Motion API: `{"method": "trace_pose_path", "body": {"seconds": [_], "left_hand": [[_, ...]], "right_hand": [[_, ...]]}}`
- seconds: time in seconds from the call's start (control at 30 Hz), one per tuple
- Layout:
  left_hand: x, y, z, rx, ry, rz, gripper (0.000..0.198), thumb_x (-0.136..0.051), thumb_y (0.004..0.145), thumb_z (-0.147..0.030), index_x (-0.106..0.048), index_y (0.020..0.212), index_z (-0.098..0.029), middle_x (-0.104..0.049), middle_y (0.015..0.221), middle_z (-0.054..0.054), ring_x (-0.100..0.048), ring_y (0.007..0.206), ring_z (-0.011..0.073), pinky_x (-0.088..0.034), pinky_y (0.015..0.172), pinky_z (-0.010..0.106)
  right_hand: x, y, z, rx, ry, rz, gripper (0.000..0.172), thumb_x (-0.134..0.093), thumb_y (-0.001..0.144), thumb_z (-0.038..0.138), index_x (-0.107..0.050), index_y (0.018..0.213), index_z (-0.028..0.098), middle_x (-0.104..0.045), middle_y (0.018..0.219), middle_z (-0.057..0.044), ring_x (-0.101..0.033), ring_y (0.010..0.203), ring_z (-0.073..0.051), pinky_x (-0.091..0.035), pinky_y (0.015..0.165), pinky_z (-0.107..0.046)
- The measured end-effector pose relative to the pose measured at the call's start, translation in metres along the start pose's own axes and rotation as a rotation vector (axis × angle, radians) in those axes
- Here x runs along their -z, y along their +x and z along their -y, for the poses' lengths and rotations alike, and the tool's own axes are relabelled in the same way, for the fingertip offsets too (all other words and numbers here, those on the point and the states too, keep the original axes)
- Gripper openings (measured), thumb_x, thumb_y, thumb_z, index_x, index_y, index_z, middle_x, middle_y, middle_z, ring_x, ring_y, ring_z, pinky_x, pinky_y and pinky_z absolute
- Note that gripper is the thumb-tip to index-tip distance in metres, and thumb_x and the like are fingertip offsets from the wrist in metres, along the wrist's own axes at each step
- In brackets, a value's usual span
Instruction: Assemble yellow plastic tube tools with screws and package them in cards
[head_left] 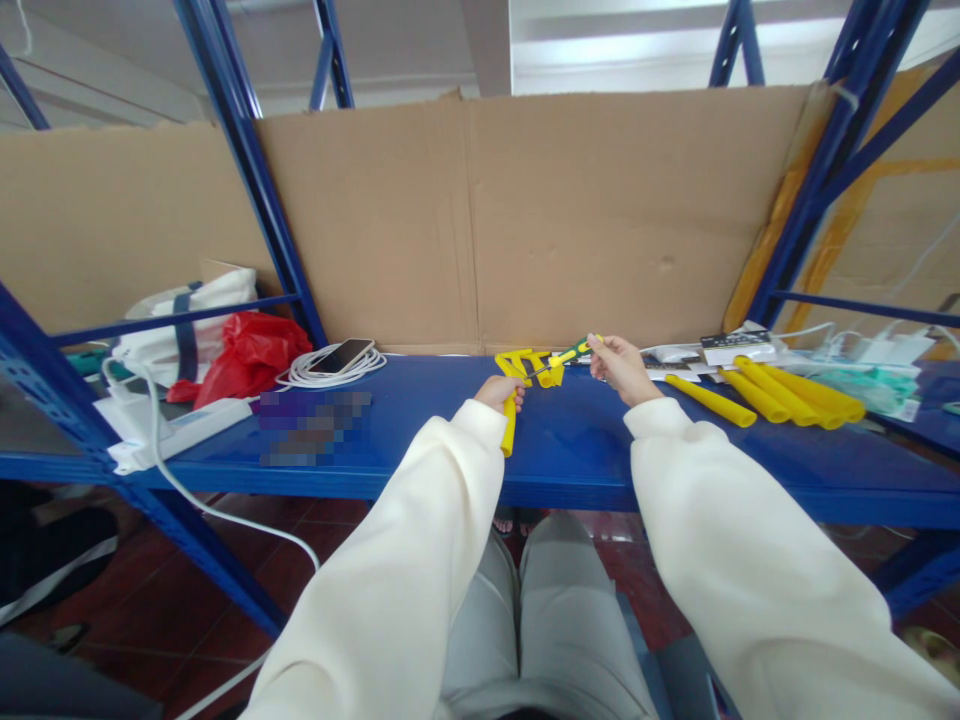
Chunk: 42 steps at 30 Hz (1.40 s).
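Above glossy blue shelf (570, 455), right hand (622, 368) holds slim screwdriver (573, 353) near angular yellow frame (554, 377)

Screwdriver (574, 352) between hands (498, 393) (621, 368); tubes (781, 392) right on shelf (442, 430), phone (343, 356) left; cardboard (480, 230) behind.

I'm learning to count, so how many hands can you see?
2. The left hand holds a yellow piece; the right hand, across from it, holds the screwdriver by its handle end. Neither is hidden completely, though some fingers are.
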<state>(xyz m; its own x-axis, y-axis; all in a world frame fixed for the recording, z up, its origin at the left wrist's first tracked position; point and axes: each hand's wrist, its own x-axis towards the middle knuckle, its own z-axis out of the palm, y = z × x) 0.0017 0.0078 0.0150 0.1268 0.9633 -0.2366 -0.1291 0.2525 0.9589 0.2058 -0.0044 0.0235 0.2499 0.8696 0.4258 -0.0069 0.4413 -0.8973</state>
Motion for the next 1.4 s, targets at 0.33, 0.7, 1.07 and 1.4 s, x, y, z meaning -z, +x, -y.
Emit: {"method": "trace_pose_path", "body": {"seconds": [0.33,0.7,1.07,1.4], "left_hand": [[0.0,-0.003,0.0,-0.013,0.025,-0.017,0.023,-0.068,0.084,-0.008,-0.053,0.069,-0.017,-0.042,0.046,-0.007,-0.038,0.037,0.0071,-0.034,0.041,0.019],[-0.001,-0.006,0.001,-0.018,-0.025,0.018,0.016,-0.072,0.081,-0.015,-0.057,0.077,-0.018,-0.044,0.05,-0.006,-0.042,0.041,0.0091,-0.036,0.043,0.021],[-0.004,-0.007,-0.001,-0.044,0.004,0.048,0.016,-0.06,0.086,-0.011,-0.052,0.075,-0.019,-0.04,0.048,-0.007,-0.037,0.037,0.0083,-0.034,0.041,0.02],[-0.008,-0.016,-0.002,-0.094,0.027,0.041,0.018,-0.054,0.084,-0.004,-0.051,0.074,-0.018,-0.041,0.048,-0.007,-0.036,0.036,0.0073,-0.031,0.042,0.019]], "right_hand": [[-0.004,-0.001,0.001,0.03,0.009,-0.071,0.053,-0.085,0.063,0.062,-0.054,0.072,0.021,-0.058,0.052,0.005,-0.057,0.042,-0.009,-0.04,0.033,-0.016],[-0.007,0.0,-0.002,0.164,0.041,-0.137,0.054,-0.082,0.061,0.065,-0.054,0.076,0.023,-0.061,0.059,0.003,-0.064,0.049,-0.014,-0.045,0.035,-0.02],[-0.007,0.001,-0.005,0.283,0.044,-0.202,0.051,-0.081,0.064,0.065,-0.053,0.077,0.024,-0.062,0.061,0.004,-0.068,0.058,-0.017,-0.053,0.046,-0.025],[-0.011,-0.002,-0.003,0.388,-0.006,-0.244,0.05,-0.076,0.068,0.067,-0.052,0.079,0.025,-0.065,0.065,0.003,-0.065,0.055,-0.015,-0.054,0.049,-0.027]]}}
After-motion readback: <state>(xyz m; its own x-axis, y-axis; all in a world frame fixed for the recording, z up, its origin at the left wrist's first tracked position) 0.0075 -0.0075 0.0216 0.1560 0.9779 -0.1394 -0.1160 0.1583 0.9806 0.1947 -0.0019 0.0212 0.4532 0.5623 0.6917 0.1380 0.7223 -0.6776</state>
